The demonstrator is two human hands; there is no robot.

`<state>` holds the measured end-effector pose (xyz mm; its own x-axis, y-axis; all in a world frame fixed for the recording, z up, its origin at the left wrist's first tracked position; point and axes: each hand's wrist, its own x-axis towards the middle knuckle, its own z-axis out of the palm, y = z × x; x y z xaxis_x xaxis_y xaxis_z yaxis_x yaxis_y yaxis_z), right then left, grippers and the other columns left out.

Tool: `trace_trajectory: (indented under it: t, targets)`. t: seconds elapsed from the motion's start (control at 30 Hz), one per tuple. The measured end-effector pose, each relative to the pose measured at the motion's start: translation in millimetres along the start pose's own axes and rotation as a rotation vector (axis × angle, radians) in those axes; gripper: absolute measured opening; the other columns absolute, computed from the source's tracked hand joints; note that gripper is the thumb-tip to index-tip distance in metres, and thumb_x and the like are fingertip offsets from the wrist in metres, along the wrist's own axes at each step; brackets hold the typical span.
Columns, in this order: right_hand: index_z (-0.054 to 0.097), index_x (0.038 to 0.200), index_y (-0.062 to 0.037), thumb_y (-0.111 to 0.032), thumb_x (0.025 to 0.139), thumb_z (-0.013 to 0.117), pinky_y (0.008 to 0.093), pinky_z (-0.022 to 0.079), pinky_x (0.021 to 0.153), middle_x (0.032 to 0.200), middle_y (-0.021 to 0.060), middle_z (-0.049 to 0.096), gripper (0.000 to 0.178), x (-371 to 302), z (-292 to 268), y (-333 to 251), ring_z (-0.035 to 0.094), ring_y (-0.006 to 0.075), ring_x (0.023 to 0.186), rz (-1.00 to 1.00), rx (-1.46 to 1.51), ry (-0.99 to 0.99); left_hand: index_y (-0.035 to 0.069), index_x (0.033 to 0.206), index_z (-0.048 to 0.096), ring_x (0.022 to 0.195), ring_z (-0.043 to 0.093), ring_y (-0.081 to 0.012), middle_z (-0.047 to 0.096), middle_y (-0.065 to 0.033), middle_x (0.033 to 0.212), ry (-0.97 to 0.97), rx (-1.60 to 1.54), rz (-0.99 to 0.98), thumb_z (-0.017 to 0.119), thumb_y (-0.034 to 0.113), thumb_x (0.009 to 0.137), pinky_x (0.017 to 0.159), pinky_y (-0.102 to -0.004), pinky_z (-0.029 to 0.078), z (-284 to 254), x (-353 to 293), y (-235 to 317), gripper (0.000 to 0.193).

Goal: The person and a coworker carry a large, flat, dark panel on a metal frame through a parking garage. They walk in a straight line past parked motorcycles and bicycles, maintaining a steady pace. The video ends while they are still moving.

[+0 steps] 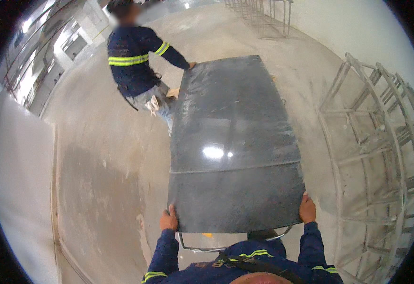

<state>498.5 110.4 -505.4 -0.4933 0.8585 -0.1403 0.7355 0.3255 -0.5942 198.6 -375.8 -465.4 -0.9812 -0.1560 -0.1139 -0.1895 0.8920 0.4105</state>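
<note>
The fingers of the left hand (169, 220) clasp the left edge of the dark slab (230, 118) near its close corner, and those of the right hand (307, 208) clasp the right edge at nearly the matching spot; both thumbs show at the rim, while how far the other fingers reach beneath is hidden. This wide, mirrored hold on the slab probably steadies its broad near end and keeps it from twisting. The slab lies flat in front of the wearer's body, face up, its long side running away. A pale line (235, 168) crosses the slab toward its near end; whether it is a joint, a step or a mark I cannot tell. Bright reflections (213, 152) on the slab suggest a smooth or wet face. Under its near edge a bent metal tube (202, 249) juts out, perhaps part of a stand carrying the weight, though most of it is hidden. At the slab's far left corner a co-worker's hand (192, 65) rests on the edge, likely to control that end, and the co-worker (131, 66) takes up the space on that side. To the slab's right, metal racks (370, 219) line the wall and limit sideways room; another rack (288, 19) stands beyond its far end. Left of the slab, past the stained floor (98, 189), rises a pale partition (20, 165).
</note>
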Motion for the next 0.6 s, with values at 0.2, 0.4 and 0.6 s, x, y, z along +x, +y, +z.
trace_trajectory:
  t: [0.2, 0.4, 0.6]
  targets:
    - [0.058, 0.115, 0.003, -0.047, 0.102, 0.026, 0.0528, 0.045, 0.089, 0.114, 0.0272, 0.06, 0.06, 11.1, 7.6, -64.7, 0.057, 0.0479, 0.103, 0.098, -0.032, -0.133, -0.004, 0.106, 0.06, 0.1, 0.059, -0.0491, 0.063, -0.0339, 0.101, -0.066, 0.079, -0.014, 0.032, 0.069, 0.091, 0.086, -0.0536, 0.045, -30.0, 56.2, 19.4, 0.08]
    - [0.057, 0.116, 0.0033, -0.048, 0.102, 0.022, 0.0521, 0.043, 0.092, 0.114, 0.0292, 0.059, 0.064, 14.2, 0.3, -62.5, 0.056, 0.0478, 0.106, 0.185, -0.036, -0.112, -0.004, 0.106, 0.059, 0.103, 0.058, -0.0485, 0.062, -0.0336, 0.105, -0.095, 0.04, 0.016, 0.031, 0.07, 0.091, 0.088, -0.0528, 0.045, -25.0, 58.7, 12.0, 0.08]
    - [0.057, 0.121, 0.0022, -0.05, 0.101, 0.02, 0.0509, 0.042, 0.095, 0.114, 0.0303, 0.06, 0.067, 15.1, 4.5, -69.0, 0.055, 0.0474, 0.11, 0.158, -0.024, -0.148, -0.005, 0.129, 0.052, 0.118, 0.055, -0.0381, 0.058, -0.0329, 0.12, -0.524, -0.494, 0.1, 0.04, 0.066, 0.092, 0.098, -0.0426, 0.043, -11.1, 87.2, -82.1, 0.081]
